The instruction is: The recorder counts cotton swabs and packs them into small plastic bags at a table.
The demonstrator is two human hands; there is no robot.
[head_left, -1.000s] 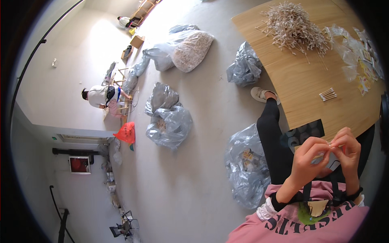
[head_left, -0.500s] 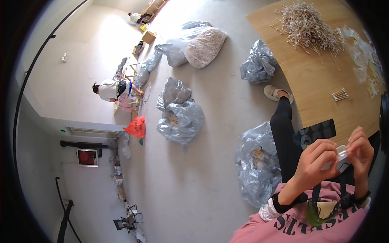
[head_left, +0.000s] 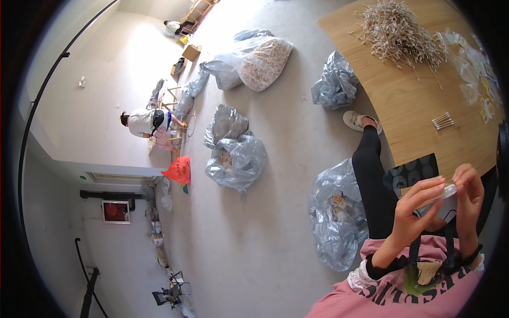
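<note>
Above my lap, near the table corner, both hands hold a small clear plastic pack (head_left: pixel 448 192) with something whitish in it. My left hand (head_left: pixel 416 206) grips one side with its fingers stretched along it. On the other side, my right hand (head_left: pixel 468 192) pinches the pack's end between thumb and fingertips. The fingers partly cover the pack, so its opening cannot be made out. A short row of cotton swabs (head_left: pixel 443 121) lies on the wooden table (head_left: pixel 392 114) beyond my hands. Farther off is a large loose heap of cotton swabs (head_left: pixel 400 34).
Clear plastic packaging (head_left: pixel 461 58) lies at the table's right. A dark patterned sheet (head_left: pixel 411 174) overhangs the near corner. Grey plastic bags stand around my leg, including one with scraps (head_left: pixel 336 217). Farther left are a swab-filled bag (head_left: pixel 265 63), a red bag (head_left: pixel 178 170) and a bending person (head_left: pixel 146 122).
The pack has tilted so that less of its face shows. My left fingers have straightened along it, and my right hand has shifted slightly left.
</note>
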